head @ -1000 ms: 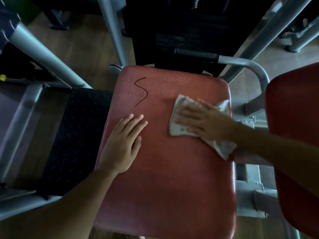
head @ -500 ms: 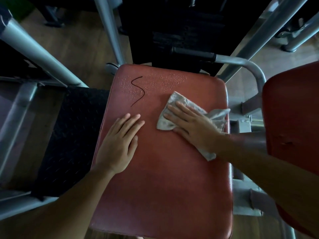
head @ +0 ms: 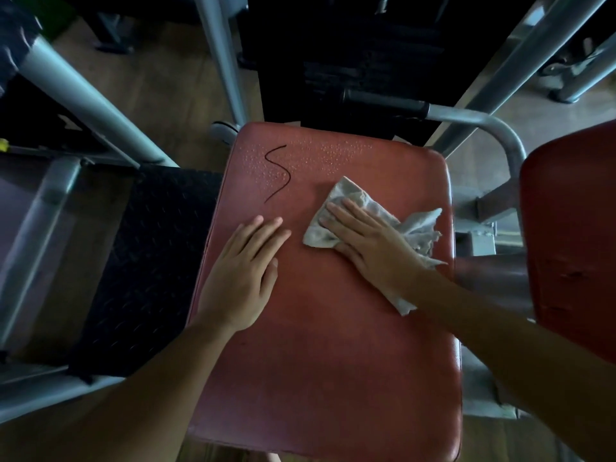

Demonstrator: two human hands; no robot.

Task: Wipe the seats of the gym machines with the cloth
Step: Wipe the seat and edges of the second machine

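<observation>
While cloth (head: 350, 208) lies under flat right hand (head: 373, 243), left hand (head: 243, 278) spread on seat (head: 333, 361)

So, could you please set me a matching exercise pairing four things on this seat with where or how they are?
1 cloth
2 left hand
3 black squiggle
4 droplets

a beaded along the far edge of the seat
b flat on the seat, holding nothing
c pressed under the right hand
d curved line, far left

Pairs: 1c, 2b, 3d, 4a.
</observation>
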